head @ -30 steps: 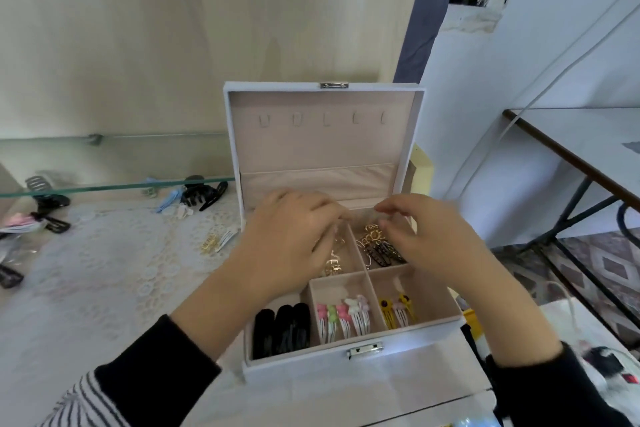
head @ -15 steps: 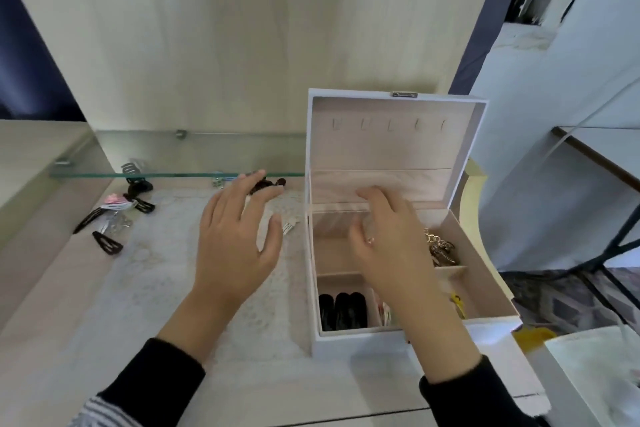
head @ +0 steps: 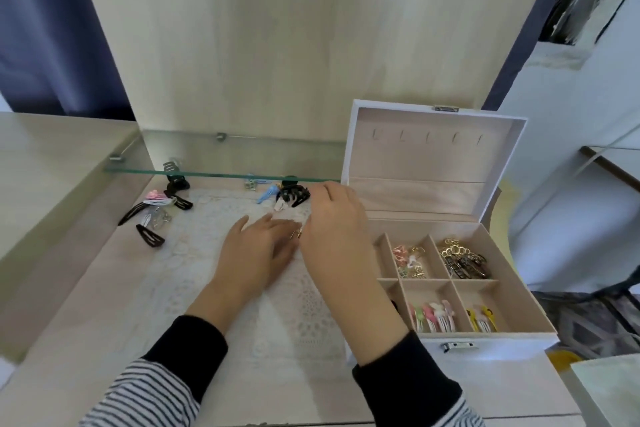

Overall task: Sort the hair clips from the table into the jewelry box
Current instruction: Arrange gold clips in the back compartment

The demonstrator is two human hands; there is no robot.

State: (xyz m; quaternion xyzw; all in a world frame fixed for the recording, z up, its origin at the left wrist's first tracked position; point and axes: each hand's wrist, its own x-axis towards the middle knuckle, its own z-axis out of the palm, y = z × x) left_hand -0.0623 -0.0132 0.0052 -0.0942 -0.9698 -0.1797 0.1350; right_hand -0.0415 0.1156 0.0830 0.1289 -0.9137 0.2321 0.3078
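Well, your table (head: 69,305) is pale wood with a white lace mat (head: 194,270) on it. A glass shelf (head: 214,172) runs along the back and a blue curtain (head: 41,28) hangs on the left. The white jewelry box (head: 502,347) stands open on the right, with clips in its little rooms. Loose hair clips (head: 150,236) lie at the back of the mat. Your left hand (head: 256,253) lies flat on the mat, fingers straight. Your right hand (head: 336,232) reaches over it, close to a black claw clip (head: 292,194). Its fingers are bent, and I cannot tell if they hold anything.

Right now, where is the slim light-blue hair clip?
In the head view, the slim light-blue hair clip lies on the table left of the white jewelry box, beside a black claw clip near the glass shelf's front edge.
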